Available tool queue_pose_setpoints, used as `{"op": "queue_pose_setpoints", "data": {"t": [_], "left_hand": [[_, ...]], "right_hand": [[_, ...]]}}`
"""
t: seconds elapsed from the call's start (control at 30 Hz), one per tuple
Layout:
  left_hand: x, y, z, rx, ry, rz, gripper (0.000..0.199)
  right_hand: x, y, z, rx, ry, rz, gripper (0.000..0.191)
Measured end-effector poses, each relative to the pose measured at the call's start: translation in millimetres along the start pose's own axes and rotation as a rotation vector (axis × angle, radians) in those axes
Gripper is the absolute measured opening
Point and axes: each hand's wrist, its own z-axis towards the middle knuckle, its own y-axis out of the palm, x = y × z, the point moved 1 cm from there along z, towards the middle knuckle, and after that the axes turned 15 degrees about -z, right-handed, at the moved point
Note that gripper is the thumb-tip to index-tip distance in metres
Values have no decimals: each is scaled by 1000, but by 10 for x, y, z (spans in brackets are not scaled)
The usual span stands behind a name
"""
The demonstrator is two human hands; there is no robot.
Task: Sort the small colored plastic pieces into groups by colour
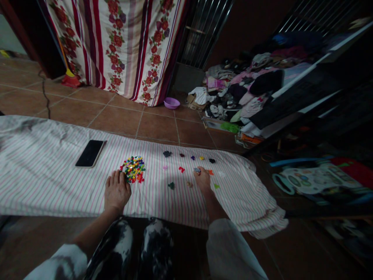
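Observation:
A mixed pile of small colourful pieces (134, 167) lies on the striped cloth (72, 190). My left hand (117, 188) rests palm down at the pile's lower left edge, fingers lying flat. To the right, my right hand (203, 179) has its fingertips together at a small grey-blue cluster (197, 170); whether it grips a piece is too small to tell. Around it lie small one-colour groups: black (167, 154), red (182, 169), dark green (171, 186), beige (189, 184), orange (210, 172), yellow (201, 158) and light green (216, 186).
A dark-screened phone (90, 153) lies left of the pile. Beyond the cloth are the tiled floor, a purple basin (171, 103), a floral curtain (116, 46) and heaped clothes (244, 85). A colourful plastic item (311, 179) is at the right.

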Motion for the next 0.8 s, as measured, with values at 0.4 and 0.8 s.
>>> {"op": "queue_pose_setpoints", "data": {"t": [0.4,0.8], "left_hand": [[0,-5,-1,6,16,25,46],[35,-49,15,-12,-4,-11,45]], "right_hand": [[26,-38,-7,-11,2,-4,39],[-363,-327,-126,106,-12,56,36]]}}
